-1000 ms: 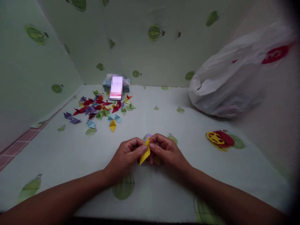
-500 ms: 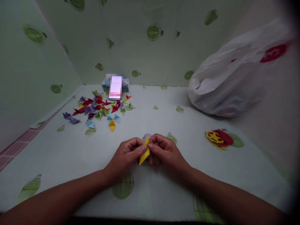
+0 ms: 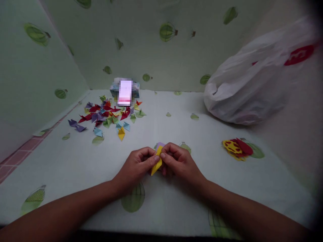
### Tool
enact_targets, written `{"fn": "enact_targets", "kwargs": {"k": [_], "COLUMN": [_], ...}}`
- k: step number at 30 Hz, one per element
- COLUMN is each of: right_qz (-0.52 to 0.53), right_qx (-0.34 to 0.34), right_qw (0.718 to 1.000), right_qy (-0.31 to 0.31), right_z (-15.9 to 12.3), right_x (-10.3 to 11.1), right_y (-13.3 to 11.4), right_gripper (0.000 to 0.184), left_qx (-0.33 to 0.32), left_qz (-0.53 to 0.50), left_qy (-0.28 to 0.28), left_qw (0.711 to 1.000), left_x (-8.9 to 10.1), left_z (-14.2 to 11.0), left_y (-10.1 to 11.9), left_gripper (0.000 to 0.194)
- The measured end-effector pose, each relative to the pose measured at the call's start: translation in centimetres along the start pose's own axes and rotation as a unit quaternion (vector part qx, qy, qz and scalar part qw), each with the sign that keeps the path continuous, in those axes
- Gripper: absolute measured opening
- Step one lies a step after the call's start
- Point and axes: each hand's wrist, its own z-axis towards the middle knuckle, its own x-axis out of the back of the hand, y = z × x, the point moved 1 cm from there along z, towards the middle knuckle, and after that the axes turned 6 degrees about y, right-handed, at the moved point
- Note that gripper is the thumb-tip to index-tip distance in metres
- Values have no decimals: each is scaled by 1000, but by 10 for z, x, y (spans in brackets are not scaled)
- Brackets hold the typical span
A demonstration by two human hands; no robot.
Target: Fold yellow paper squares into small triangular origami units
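A small yellow folded paper [image 3: 156, 167] is pinched between my two hands, slanting down to a point at its lower left. My left hand [image 3: 138, 165] grips it from the left, thumb on top and fingers curled. From the other side my right hand [image 3: 180, 164] holds its upper right edge between thumb and bent fingers. Just behind the fingertips a bit of purple paper [image 3: 159, 145] shows on the table; most of it is hidden by the hands.
Many coloured folded paper pieces [image 3: 108, 116] lie in a pile at the back left. Behind them a lit phone [image 3: 125, 92] leans on a box [image 3: 136, 90]. Red and yellow paper cutouts [image 3: 237, 148] lie at right, below a white plastic bag [image 3: 242, 97].
The view has shifted slightly. Both hands stay on the yellow folded paper, whose upper part looks a little wider now.
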Motion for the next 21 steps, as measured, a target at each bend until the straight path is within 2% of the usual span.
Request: {"fn": "enact_targets", "kwargs": {"k": [4, 8, 18, 21], "right_qz": [9, 1, -79, -62], "right_qx": [1, -4, 35, 27], "right_qw": [1000, 999, 996, 997], "right_qy": [-20, -34, 23, 26], "right_z": [1, 1, 1, 1], "right_x": [3, 3, 6, 7], "right_y": [0, -1, -3, -3], "right_gripper": [33, 32, 25, 25], "left_qx": [3, 7, 43, 60], "left_qz": [9, 24, 47, 37], "left_qy": [-2, -25, -45, -42], "left_qw": [1000, 999, 997, 997], "left_x": [0, -1, 1, 1], "left_z": [0, 1, 3, 4], "left_y": [1, 2, 3, 2], "left_gripper": [24, 23, 20, 19]}}
